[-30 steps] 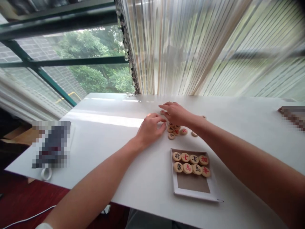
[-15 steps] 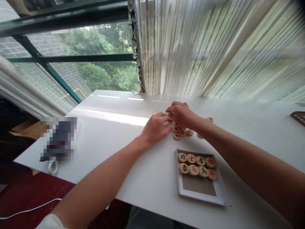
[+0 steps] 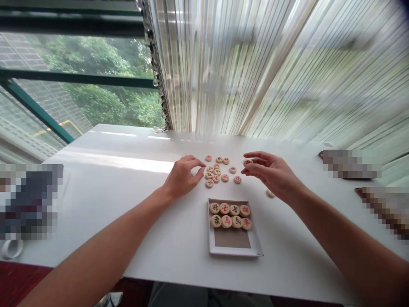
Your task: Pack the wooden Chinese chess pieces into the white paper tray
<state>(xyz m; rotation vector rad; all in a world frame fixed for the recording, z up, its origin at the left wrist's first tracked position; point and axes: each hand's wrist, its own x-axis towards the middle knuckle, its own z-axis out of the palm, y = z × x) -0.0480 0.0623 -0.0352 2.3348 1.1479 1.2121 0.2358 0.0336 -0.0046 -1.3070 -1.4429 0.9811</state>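
My right hand (image 3: 270, 172) holds a round wooden xiangqi piece (image 3: 247, 163) between thumb and fingers, above the table's right-middle. My left hand (image 3: 185, 175) is at the left of the loose pieces, thumb and index fingertips brought together, with no piece visible between them. Several loose xiangqi pieces (image 3: 217, 172) with red or black characters lie between my hands, some touching, others apart. One more piece (image 3: 270, 193) is partly covered by my right hand. Nearer me, a shallow box (image 3: 234, 250) holds two rows of pieces along its far side; its brown bottom shows at the near side.
The white table (image 3: 153, 238) runs up to a window and a striped string curtain (image 3: 230, 64). A white tape roll (image 3: 12, 248) and a blurred dark item (image 3: 32, 200) are at left. Two blurred brown-edged objects lie at right. Beyond the near edge is a red floor.
My hands have parted; the right has moved away from the pile with a piece in its fingers. The pieces they covered now show. The view has turned right.
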